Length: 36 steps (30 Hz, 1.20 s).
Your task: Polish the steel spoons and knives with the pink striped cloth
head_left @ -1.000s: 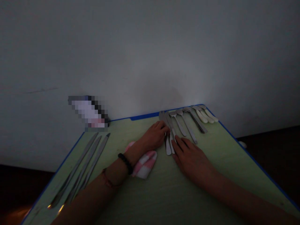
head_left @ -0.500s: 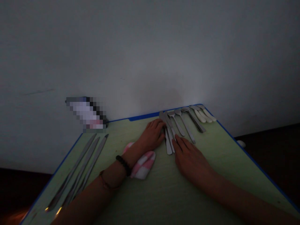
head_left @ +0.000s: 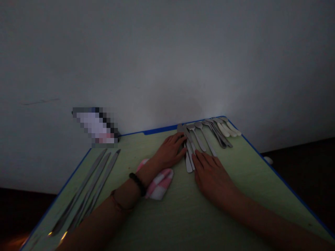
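Observation:
Several flat silver table knives (head_left: pixel 188 164) lie side by side near the far edge of the table, between my two hands. My left hand (head_left: pixel 171 150) rests at their left side, fingers reaching over their middle and thumb held apart. My right hand (head_left: pixel 211 170) lies flat to their right, its fingertips touching the handle ends. Just beyond my right fingers are a short spoon (head_left: pixel 199 140) and a longer spoon (head_left: pixel 208 141). Beneath my left wrist sits a pink and white checked cloth (head_left: pixel 160 184), partly hidden by the forearm.
Slightly fanned dark metal cutlery (head_left: pixel 218 134) and several white-handled pieces (head_left: pixel 230 129) line the far right. Three long knives (head_left: pixel 90 188) lie on the left, partly behind my forearm. A blurred-out phone-like object (head_left: pixel 95 127) leans on the wall (head_left: pixel 167 69) behind the blue-edged table (head_left: pixel 261 195).
The dark metal cutlery at the far right is spread wider, with one handle farther right. My right hand has shifted very slightly; my left hand stays almost in place on the table knives.

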Available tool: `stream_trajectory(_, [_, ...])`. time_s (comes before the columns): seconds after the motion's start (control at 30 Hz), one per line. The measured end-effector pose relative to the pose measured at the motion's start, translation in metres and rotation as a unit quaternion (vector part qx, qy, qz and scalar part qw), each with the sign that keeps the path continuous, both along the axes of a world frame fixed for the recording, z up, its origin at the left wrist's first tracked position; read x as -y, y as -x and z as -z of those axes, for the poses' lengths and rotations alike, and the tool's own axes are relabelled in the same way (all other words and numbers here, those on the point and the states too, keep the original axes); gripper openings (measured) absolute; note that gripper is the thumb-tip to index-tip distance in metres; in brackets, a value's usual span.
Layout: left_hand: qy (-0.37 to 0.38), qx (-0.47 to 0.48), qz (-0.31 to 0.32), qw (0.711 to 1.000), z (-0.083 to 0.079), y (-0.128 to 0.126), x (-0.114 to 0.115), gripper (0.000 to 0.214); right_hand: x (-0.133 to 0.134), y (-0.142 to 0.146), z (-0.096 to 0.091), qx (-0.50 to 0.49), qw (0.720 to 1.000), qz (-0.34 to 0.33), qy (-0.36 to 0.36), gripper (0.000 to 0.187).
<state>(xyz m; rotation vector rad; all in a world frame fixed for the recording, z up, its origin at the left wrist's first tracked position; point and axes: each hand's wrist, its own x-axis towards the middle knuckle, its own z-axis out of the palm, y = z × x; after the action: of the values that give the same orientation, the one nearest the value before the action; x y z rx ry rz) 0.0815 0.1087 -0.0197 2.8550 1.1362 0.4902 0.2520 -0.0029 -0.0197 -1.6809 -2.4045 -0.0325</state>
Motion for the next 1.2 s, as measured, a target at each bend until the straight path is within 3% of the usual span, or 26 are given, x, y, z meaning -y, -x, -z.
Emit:
stream_trajectory(0.73, [0.001, -0.012, -0.043, 0.999, 0.0038, 0.0007, -0.0003, 0.050, -0.0014, -0.0013, -0.0016, 0.002, 1.000, 0.003, -0.009, 0.049])
stream_trajectory(1.2, [0.020, -0.038, -0.004, 0.999, 0.0027, 0.0032, -0.0015, 0.050, -0.0021, -0.0033, -0.0018, -0.008, 1.000, -0.004, -0.004, 0.050])
